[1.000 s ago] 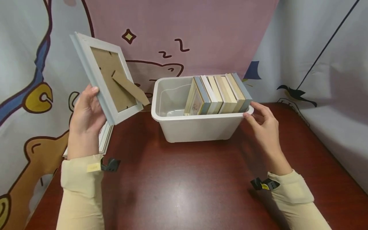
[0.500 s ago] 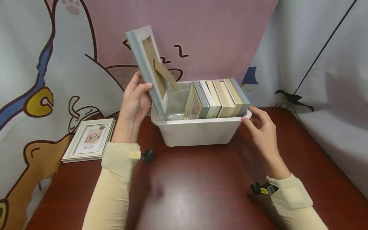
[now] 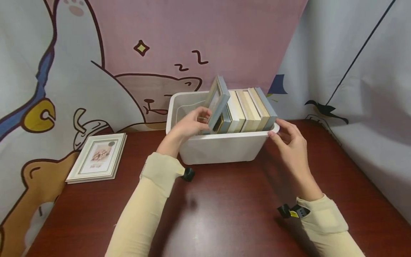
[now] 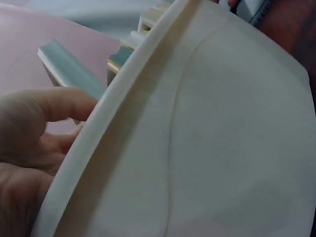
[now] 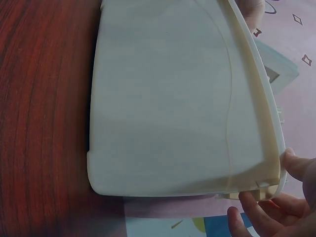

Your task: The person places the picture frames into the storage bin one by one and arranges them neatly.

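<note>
White plastic bin (image 3: 221, 148) (right hand (image 3: 290, 142) steadying), left hand (image 3: 189, 125) lowering grey frame (image 3: 218, 101)

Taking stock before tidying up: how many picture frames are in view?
About 7: one flat on the table at left, one held by the left hand entering the bin, roughly five standing inside; more may be hidden.

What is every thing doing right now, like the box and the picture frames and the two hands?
White bin: upright on the table, open-topped, partly full.
Blue-grey frame: tilted, partly inside the bin, leaning on the row.
Row of frames: standing on edge, packed at the right.
Cream frame: flat on the table, face up.
Left hand: holds the blue-grey frame.
Right hand: fingers touch the bin's rim.
</note>
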The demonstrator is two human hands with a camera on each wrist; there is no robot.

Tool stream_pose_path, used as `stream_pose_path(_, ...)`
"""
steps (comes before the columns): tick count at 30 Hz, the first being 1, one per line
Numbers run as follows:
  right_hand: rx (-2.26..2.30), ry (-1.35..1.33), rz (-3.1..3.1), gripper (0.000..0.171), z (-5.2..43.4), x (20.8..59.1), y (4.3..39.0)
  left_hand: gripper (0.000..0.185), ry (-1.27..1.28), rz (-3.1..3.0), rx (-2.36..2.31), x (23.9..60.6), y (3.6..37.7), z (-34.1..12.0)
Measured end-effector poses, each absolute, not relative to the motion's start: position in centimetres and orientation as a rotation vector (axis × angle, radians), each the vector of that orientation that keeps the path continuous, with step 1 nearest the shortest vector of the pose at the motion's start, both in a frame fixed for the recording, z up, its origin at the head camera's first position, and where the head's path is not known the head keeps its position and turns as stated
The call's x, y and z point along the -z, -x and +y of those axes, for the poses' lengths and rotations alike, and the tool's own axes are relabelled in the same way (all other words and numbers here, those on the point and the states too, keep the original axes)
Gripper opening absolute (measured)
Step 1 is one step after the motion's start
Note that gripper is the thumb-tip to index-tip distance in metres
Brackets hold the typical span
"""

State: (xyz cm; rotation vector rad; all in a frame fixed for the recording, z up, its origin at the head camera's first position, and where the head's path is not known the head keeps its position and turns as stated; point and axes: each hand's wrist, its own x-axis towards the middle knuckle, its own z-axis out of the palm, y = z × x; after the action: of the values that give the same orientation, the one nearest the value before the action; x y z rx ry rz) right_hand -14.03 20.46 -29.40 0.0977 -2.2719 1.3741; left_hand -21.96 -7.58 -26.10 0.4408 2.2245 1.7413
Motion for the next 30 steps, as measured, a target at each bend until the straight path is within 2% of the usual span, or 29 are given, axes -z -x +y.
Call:
stream_pose_path(5,-1.367,-0.093,-2.279,0.045,20.7,29.6,14.4,0.034,-0.523,2.332,-1.454,25.9,22.2,-7.1)
stream_pose_path(10,-1.356,-0.078,-2.281,0.045,21.6,30.9,15.4,0.030,-0.317,2.264,-1.553,25.6,22.2,-6.7)
stream_pose_path(13,-1.346,-0.070,-2.287,0.046,22.0,31.5,15.8,0.043,-0.149,2.223,-1.641,25.3,22.2,-6.2)
stream_pose_path(15,-1.348,-0.067,-2.292,0.047,22.1,31.7,15.9,0.057,-0.122,2.285,-1.578,25.2,22.2,-5.9)
stream_pose_path(17,-1.345,-0.066,-2.298,0.047,22.2,31.9,16.0,0.064,-0.133,2.360,-1.469,25.1,22.2,-5.7)
stream_pose_path(23,-1.350,-0.068,-2.306,0.048,22.1,31.9,15.8,0.049,-0.141,2.342,-1.372,25.4,22.5,-5.5)
stream_pose_path(30,-1.378,-0.076,-2.288,0.046,21.0,30.2,14.6,0.061,-0.183,2.268,-1.382,25.5,22.6,-5.7)
